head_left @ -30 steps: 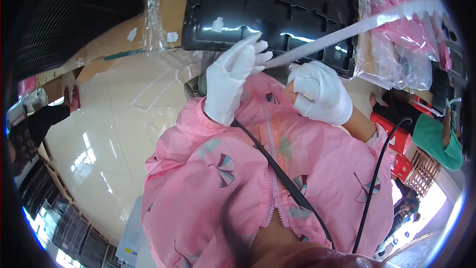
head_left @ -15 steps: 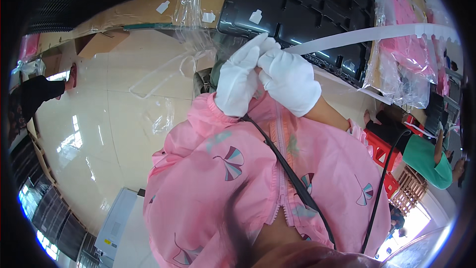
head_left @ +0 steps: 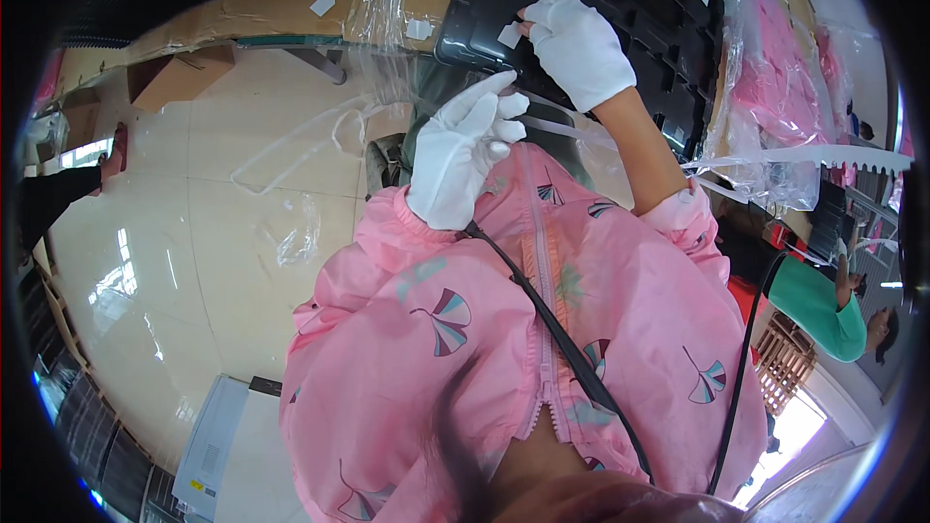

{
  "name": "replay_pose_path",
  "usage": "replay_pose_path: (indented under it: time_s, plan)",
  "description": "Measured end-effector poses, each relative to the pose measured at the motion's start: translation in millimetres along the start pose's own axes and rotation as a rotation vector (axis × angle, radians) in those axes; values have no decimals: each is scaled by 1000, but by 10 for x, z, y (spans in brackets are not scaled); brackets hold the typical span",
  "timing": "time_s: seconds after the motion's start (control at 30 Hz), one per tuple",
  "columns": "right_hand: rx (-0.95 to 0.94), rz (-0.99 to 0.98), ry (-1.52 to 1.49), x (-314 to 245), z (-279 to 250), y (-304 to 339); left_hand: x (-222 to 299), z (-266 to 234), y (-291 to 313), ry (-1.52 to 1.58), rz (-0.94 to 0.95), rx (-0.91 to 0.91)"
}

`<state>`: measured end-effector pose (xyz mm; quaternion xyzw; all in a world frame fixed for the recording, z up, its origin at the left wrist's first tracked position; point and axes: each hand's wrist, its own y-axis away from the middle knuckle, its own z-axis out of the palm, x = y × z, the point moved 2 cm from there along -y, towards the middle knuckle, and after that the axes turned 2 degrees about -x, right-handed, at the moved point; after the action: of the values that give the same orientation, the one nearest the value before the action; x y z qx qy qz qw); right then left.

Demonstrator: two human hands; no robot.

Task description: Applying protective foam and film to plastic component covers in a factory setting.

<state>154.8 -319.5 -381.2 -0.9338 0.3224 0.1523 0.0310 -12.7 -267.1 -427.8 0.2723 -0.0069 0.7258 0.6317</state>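
Observation:
My right hand [head_left: 584,53], in a white glove with bare fingertips, reaches over a black molded plastic tray [head_left: 630,0]. Its fingertips pinch at a small white tag [head_left: 509,35] on the tray's left part; whether the tag is lifted cannot be seen. Close to the tray's near edge is my left hand [head_left: 463,150], also gloved, its index finger stretched out and the others bent. From those bent fingers a translucent strip [head_left: 572,132] runs right, behind my right forearm. The strip's notched far part [head_left: 823,157] extends past the forearm to the right.
Cardboard [head_left: 291,15] with more white tags lies left of the tray. Plastic-wrapped pink items [head_left: 775,58] stand at its right. Loose plastic strips [head_left: 300,150] trail near the pale tiled floor [head_left: 223,242]. A co-worker in green [head_left: 819,305] sits at far right; another person's leg shows at left.
My hands were together on the strip; now the right has moved up and away to the tag on the tray. The strip has dropped lower on the right. My left hand has barely moved.

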Motion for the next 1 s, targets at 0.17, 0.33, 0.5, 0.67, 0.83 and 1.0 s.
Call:
replay_pose_path:
  time_s: [0.17, 0.33, 0.5, 0.67, 0.83, 1.0]
  plan:
    - [-71, 34, 124, -97, -10, -22, 11, -17, -7, 20, -10, -5]
    - [-92, 7, 191, -136, -13, -30, 52, 1, -14, 18, 2, -18]
    - [-77, -23, 244, -171, -17, -6, 45, -2, -29, 13, 10, -10]
    - [57, -67, 189, -84, 57, 57, 65, -2, 1, -9, 13, 16]
    - [-45, -49, 245, -118, 22, 20, 82, 35, 0, -28, 21, 20]
    - [-77, -5, 215, -176, -19, -3, 97, 41, -4, -26, 26, 19]
